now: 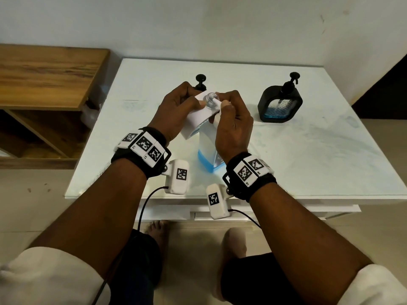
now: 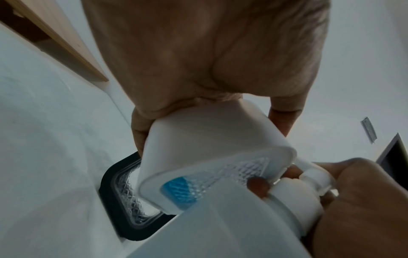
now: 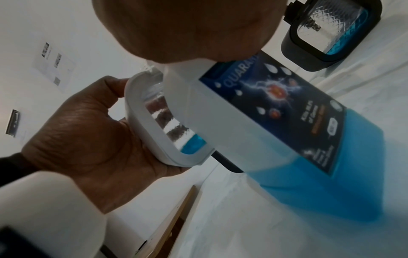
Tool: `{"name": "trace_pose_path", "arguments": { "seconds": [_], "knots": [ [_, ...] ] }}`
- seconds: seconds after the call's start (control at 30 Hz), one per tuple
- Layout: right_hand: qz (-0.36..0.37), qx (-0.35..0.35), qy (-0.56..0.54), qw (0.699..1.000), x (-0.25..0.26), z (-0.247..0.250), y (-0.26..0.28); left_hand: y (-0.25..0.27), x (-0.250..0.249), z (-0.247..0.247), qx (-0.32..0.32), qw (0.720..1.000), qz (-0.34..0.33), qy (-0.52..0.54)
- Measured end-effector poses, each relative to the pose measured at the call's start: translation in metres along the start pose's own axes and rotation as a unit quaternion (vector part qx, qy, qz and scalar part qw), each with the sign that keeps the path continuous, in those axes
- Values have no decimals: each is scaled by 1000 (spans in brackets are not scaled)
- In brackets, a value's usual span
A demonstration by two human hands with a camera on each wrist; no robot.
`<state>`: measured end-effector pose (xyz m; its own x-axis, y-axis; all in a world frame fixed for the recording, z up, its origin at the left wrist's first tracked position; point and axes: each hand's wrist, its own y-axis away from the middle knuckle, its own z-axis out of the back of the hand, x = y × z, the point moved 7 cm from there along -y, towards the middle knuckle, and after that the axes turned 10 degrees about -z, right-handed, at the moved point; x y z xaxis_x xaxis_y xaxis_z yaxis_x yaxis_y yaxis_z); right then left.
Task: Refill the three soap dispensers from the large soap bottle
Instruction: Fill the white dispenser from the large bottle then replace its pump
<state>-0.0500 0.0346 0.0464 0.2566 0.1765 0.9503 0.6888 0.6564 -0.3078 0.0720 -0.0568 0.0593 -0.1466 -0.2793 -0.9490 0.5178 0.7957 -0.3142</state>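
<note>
The left hand (image 1: 176, 106) curls around a white, rounded-square soap dispenser (image 1: 193, 119) with a clear diamond-textured window, holding it tilted above the table, its open clear neck (image 1: 210, 99) up toward the right hand; a little blue liquid pools in its low corner. The right hand (image 1: 233, 124) wraps its fingers over the white pump head (image 1: 217, 118) of the large translucent soap bottle (image 1: 208, 150), which stands on the white glossy table (image 1: 308, 155) with blue soap filling only its base. The pump's nozzle tip is hidden between the fingers. Behind the left hand, a black dispenser (image 1: 200, 81) shows only its pump top in the head view. To the right, well apart, stands a second black-framed dispenser (image 1: 280, 102) with a textured window and blue soap low inside. A wooden shelf (image 1: 44, 71) sits left of the table.
</note>
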Motion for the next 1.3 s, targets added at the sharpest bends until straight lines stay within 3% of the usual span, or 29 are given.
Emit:
{"name": "trace_pose_path", "arguments": {
  "seconds": [0.3, 0.63, 1.3],
  "knots": [
    [24, -4, 7, 1000, 5, -2, -1, 0, -2, 0, 3, 1000, -6, -10],
    [-24, -3, 3, 1000, -3, 0, 0, 0, -4, -3, -3, 1000, -1, 6],
    [-2, 7, 0, 1000, 1, -3, -3, -2, -1, 2, -4, 1000, -9, -11]
  ]
}}
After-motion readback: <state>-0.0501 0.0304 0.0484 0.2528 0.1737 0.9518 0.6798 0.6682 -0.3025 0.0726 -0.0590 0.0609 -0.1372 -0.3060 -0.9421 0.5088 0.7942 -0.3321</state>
